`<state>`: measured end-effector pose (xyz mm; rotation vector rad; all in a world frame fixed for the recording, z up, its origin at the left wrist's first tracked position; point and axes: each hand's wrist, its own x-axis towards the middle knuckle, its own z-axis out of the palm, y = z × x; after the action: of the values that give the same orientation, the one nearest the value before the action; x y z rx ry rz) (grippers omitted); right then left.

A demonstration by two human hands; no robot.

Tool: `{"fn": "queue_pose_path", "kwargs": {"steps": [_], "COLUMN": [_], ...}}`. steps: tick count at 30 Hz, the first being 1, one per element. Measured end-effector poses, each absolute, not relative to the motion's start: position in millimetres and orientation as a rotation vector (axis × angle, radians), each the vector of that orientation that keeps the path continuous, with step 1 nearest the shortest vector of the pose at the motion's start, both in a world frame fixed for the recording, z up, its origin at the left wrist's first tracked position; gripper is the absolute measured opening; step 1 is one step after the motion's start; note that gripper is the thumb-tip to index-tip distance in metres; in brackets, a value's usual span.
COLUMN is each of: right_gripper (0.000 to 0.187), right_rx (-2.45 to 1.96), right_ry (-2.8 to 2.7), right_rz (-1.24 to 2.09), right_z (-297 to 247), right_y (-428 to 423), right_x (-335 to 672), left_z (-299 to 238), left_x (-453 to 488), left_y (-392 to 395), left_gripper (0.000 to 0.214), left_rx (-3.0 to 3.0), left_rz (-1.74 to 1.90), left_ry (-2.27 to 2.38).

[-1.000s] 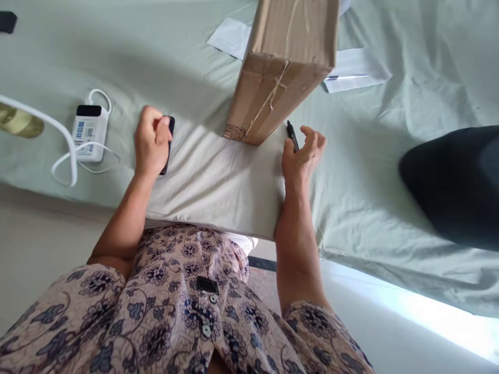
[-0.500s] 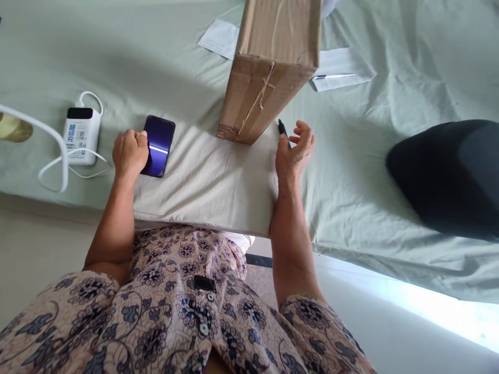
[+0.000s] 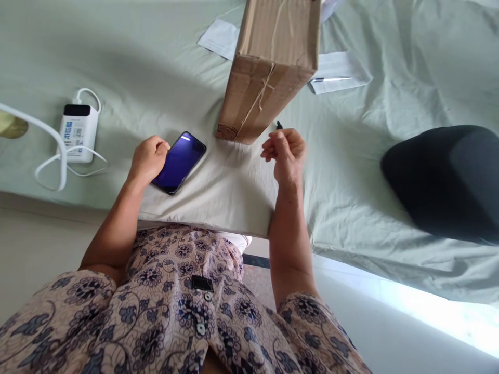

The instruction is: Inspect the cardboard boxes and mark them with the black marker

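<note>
My left hand (image 3: 150, 160) is closed on the left edge of a dark smartphone (image 3: 182, 161), which lies slanted near the front of the cloth-covered surface. The phone's screen shows deep blue with a bright reflection at the top. My right hand (image 3: 289, 153) is turned inward with loosely bent fingers and holds nothing that I can see. Just beyond it the tip of a black marker pen (image 3: 279, 124) shows; the hand hides the rest. Between and beyond my hands stands a tall cardboard box (image 3: 261, 98) with string hanging down its side.
A white power bank (image 3: 80, 132) with a white cable lies at the left. A folded paper (image 3: 220, 37) is left of the box. A silver pen (image 3: 331, 79) lies on another paper (image 3: 339, 61) to its right. A large black rounded object (image 3: 444, 182) sits at the right.
My left hand has moved right, and the phone has slid and turned clockwise with it. My right hand has swung its fingers leftward, covering most of the marker pen.
</note>
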<state>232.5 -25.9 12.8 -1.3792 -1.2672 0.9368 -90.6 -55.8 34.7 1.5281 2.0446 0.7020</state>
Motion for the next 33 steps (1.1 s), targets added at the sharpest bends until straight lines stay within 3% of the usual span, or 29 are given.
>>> {"fn": "queue_pose_path", "kwargs": {"steps": [10,15,25,30,33], "right_gripper": [0.065,0.065,0.055,0.051,0.058], "right_rx": [-1.309,-1.300,-1.133,-1.050,-1.018], "right_ry": [-1.536,-1.574,-1.768,-1.827,-1.809], "right_rz": [1.307,1.404,1.901,2.156,2.269], "right_z": [14,16,30,29,25], "right_y": [-31,-32,-39,-41,-42], "right_x": [219,221,223,219,217], "left_z": [15,21,29,27,27], "left_x": [-88,-86,-78,-54,-32], "left_y": [-61,-65,-74,-82,-87], "left_gripper": [0.022,0.018,0.027,0.033,0.041], "left_rx": [1.239,1.249,1.225,1.043,0.957], "left_rz": [0.861,0.859,0.815,1.063,1.224], "left_ry": [1.694,1.588,1.534,1.342,1.185]}}
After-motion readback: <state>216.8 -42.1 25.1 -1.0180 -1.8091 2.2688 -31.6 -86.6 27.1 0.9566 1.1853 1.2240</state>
